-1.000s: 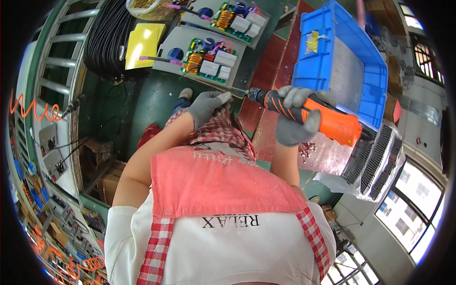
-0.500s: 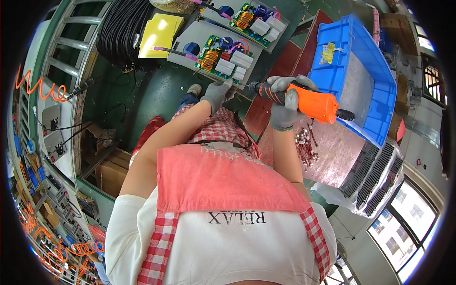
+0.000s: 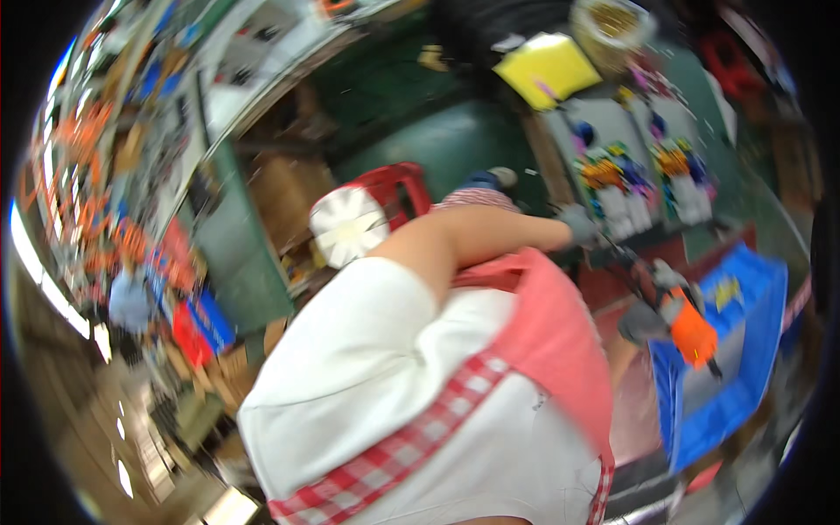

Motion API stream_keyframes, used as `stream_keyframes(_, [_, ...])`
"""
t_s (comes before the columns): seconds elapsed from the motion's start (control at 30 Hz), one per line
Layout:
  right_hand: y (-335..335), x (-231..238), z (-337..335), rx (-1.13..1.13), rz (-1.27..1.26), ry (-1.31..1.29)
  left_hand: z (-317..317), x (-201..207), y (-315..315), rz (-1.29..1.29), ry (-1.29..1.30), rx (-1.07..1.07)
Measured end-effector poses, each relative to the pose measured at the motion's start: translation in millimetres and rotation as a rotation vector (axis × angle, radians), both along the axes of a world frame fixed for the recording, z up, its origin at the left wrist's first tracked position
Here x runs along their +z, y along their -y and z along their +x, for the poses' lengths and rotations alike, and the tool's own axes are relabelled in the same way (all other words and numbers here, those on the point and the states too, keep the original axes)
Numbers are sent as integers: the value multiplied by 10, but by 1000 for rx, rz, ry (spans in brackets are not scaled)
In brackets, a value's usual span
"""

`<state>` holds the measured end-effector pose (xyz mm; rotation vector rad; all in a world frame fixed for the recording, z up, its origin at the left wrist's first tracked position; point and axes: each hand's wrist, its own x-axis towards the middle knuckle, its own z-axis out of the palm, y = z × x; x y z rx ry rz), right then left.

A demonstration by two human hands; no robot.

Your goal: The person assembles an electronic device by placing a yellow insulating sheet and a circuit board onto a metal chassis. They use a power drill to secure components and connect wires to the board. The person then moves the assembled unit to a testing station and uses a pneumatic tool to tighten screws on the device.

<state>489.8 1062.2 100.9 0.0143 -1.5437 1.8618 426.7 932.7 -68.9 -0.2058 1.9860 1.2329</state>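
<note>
My right hand [image 3: 646, 322], in a grey glove, is wrapped round an orange and black power screwdriver [image 3: 694, 337]. The tool's dark front end points toward my left hand [image 3: 577, 226]. That hand, also gloved in grey, is at the near edge of a grey metal plate that carries a circuit board [image 3: 617, 184]. Motion blur smears its fingers, so I cannot make out whether they grip anything. Beside this plate lies a second circuit board [image 3: 681, 175] with similar copper-coloured coils and white blocks.
A blue plastic crate [image 3: 724, 398] stands right of the screwdriver. Yellow sheets [image 3: 549, 72] and a bag of small brass-coloured parts [image 3: 614, 22] lie beyond the boards. A red stool with a pale round seat [image 3: 350, 226] is at my left. Shelving with orange coiled hoses [image 3: 87, 192] stands farther left.
My view has swung round, so the boards, crate and both hands appear farther right, and the picture is blurred. The screwdriver stays in my right hand. The stool has come into sight.
</note>
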Motion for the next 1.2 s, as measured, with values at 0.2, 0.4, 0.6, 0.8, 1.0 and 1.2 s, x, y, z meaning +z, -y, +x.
stream_keyframes(0.2, [171, 239, -43, -105, 59, 58, -50, 486, 103, 78, 175, -67])
stream_keyframes(0.4, [-9, 70, -57, 267, -53, 48, -21, 636, 91, 17, 224, 55])
stream_keyframes(0.6, [0, 54, -216, 497, -86, 31, -15, 512, 12, 34, 183, 146])
stream_keyframes(0.8, [237, 184, -305, 458, 60, 81, -85, 489, 40, 28, 191, 68])
stream_keyframes(1.0, [501, 223, -385, 537, 33, 86, 50, 630, 73, 79, 142, 158])
stream_keyframes(1.2, [613, 250, -536, 665, 29, 87, 17, 690, 286, 336, 263, 352])
